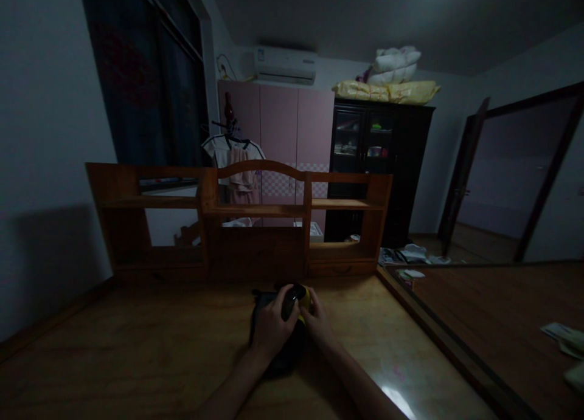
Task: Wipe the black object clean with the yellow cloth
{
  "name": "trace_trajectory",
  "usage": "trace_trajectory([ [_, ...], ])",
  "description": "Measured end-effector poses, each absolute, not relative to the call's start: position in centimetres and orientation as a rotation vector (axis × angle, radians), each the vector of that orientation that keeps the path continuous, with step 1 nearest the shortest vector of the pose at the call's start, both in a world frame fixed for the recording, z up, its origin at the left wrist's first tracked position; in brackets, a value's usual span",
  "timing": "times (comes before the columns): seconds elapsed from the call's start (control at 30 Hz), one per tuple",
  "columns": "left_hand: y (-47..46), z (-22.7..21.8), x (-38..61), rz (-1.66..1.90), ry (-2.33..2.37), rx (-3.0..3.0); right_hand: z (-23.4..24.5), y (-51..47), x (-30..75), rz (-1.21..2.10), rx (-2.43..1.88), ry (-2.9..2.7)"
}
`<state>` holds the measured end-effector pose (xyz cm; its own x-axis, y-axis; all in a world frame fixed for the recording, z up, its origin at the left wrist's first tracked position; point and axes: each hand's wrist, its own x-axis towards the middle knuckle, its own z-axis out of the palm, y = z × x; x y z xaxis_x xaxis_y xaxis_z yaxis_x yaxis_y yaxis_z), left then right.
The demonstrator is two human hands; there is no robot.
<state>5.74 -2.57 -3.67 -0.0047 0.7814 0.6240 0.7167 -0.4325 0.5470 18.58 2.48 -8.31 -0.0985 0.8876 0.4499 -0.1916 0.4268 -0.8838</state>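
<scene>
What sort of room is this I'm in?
Most likely a bedroom or similar room in a home. A tall pink wardrobe stands at the far side, clothes hang in front of it, and an air conditioner is mounted above.

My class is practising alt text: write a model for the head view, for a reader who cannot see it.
A person's left hand and right hand hold a black-and-yellow object over a dark, indistinct item on a wooden tabletop. A wooden shelf unit stands at its back; beyond are a pink wardrobe and a black cabinet.
</scene>
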Motion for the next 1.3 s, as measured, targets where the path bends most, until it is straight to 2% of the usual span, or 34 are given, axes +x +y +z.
trace_trajectory([
  [0.2, -2.5, -3.9, 5.7, 1.443, 1.569, 2.305, -9.4, 3.1, 18.6, 1.004, -0.719, -1.332],
  [0.57, -3.0, -3.1, 6.2, 1.361, 1.62, 2.16, -6.5, 1.2, 19.1, 0.842, -0.654, -1.446],
  [0.83, -2.2, -3.2, 5.8, 1.244, 1.642, 2.3, -6.1, 0.4, 19.2, 0.757, -0.67, -1.539],
  [1.3, -2.3, -3.5, 6.2, 1.31, 1.747, 2.195, -6.6, 1.2, 19.1, 0.93, -0.834, -1.362],
])
